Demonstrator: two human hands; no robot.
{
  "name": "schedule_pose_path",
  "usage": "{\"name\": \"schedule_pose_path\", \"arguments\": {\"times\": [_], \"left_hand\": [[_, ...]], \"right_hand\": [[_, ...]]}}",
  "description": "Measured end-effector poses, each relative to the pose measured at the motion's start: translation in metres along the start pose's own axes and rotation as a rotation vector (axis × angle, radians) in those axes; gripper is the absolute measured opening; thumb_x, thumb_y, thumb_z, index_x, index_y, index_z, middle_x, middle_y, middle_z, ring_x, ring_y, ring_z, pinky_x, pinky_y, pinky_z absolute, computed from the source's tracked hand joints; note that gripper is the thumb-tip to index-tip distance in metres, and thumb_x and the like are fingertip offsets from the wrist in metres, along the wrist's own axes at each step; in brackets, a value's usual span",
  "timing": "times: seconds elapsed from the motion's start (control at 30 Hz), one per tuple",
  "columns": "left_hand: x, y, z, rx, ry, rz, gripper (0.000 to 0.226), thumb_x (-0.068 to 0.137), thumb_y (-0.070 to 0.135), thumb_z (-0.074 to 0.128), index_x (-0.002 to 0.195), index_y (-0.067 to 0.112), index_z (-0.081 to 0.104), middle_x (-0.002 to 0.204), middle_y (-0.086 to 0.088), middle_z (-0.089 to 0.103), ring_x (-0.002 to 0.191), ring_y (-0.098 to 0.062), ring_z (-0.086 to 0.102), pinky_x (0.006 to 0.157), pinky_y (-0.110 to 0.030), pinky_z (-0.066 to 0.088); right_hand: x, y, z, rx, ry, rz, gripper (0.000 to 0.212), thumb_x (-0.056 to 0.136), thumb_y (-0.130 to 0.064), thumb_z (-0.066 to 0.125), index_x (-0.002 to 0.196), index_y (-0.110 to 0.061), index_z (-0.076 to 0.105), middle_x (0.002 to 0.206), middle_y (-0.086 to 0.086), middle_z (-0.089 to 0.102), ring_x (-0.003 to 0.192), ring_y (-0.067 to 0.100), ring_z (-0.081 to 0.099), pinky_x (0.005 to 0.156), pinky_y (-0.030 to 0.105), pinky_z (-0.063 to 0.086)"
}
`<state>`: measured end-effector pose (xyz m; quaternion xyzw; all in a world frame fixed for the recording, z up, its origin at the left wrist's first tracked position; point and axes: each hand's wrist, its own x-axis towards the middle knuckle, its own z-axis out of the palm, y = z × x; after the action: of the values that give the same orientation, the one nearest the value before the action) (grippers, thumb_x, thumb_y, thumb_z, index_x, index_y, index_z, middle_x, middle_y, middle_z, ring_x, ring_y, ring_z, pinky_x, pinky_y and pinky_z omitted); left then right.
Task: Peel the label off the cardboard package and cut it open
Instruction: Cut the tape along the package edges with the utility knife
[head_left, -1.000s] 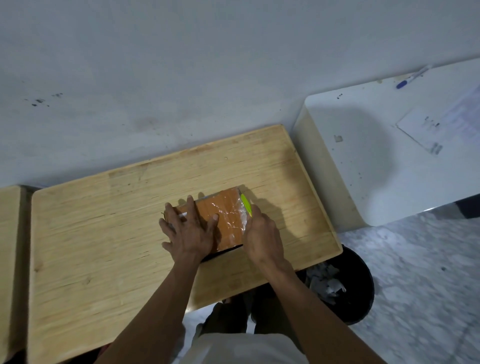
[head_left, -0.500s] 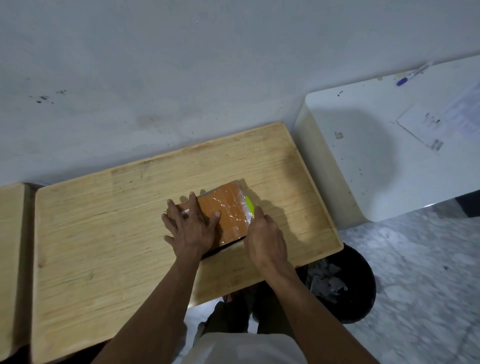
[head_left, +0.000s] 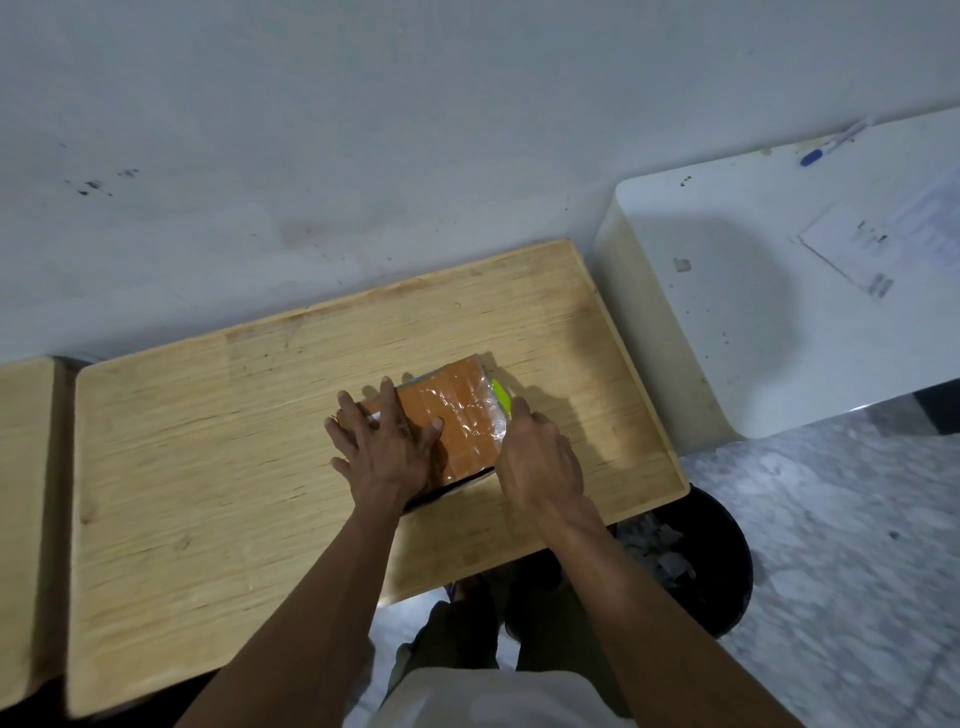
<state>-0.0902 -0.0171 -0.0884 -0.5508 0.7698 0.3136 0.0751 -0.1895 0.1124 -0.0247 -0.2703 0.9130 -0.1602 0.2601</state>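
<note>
counter (head_left: 218, 467): pale wood slab w/ visible grain, rounded corners, smooth; carries the pkg under both hands. Risk as I judge it: slick top, so the pkg could skate if the hold-down slips mid-cut.
white side counter (head_left: 727, 322): beyond the right hand, glossy, rounded edge, w/ a paper sheet (head_left: 883, 244) and a blue-capped pen (head_left: 826, 148) on it.
bin (head_left: 727, 561): round, black, below the right wrist off the counter edge, crumpled scraps inside.
cardboard package (head_left: 457, 421): flat orange-brown rectangle between the hands, wrapped in shiny crinkled clear tape/film; dark edge along the near side. Film looks slippery and tough. Blade may snag or jump, I reckon.
left hand (head_left: 387, 441): fingers spread flat, pressing the pkg's left part down, gripping nothing. Risk: thumb tip lies on the top face toward the cutter side; a cut drifting inward could reach it.
right hand (head_left: 537, 457): curled around the cutter at the pkg's right edge. Can't see the blade tip or how deep it sits; too deep may nick contents, IMO.
cutter (head_left: 501, 396): lime-green plastic handle, slim, poking out past the right hand's fingers along the pkg's right side.
label: only a small white bit (head_left: 375, 417) under the left fingers; can't tell if that's it or if it's peeled.
</note>
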Motion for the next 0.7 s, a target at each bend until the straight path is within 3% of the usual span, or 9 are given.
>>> {"name": "schedule_pose_path", "arguments": {"times": [0.43, 0.7], "left_hand": [[-0.001, -0.001, -0.007, 0.018, -0.034, 0.033, 0.089, 0.088, 0.069, 0.053, 0.156, 0.043, 0.002, 0.164, -0.006, -0.025, 0.149, -0.04, -0.023, 0.115, -0.07, 0.007], [-0.001, -0.002, -0.006, 0.022, -0.031, 0.04, 0.089, 0.087, 0.069, 0.053, 0.156, 0.044, 0.002, 0.164, -0.007, -0.024, 0.149, -0.041, -0.023, 0.115, -0.071, 0.007]], "right_hand": [[-0.02, 0.012, 0.011, 0.008, 0.004, 0.015, 0.048, 0.098, -0.008, 0.046, 0.144, -0.007, 0.035, 0.103, 0.012, 0.064, 0.086, 0.027, 0.065, 0.073, 0.039, 0.055], [-0.038, 0.02, 0.017, 0.029, -0.046, 0.087, 0.049, 0.099, -0.01, 0.039, 0.147, -0.012, 0.03, 0.113, 0.012, 0.061, 0.097, 0.028, 0.062, 0.079, 0.038, 0.051]]}}
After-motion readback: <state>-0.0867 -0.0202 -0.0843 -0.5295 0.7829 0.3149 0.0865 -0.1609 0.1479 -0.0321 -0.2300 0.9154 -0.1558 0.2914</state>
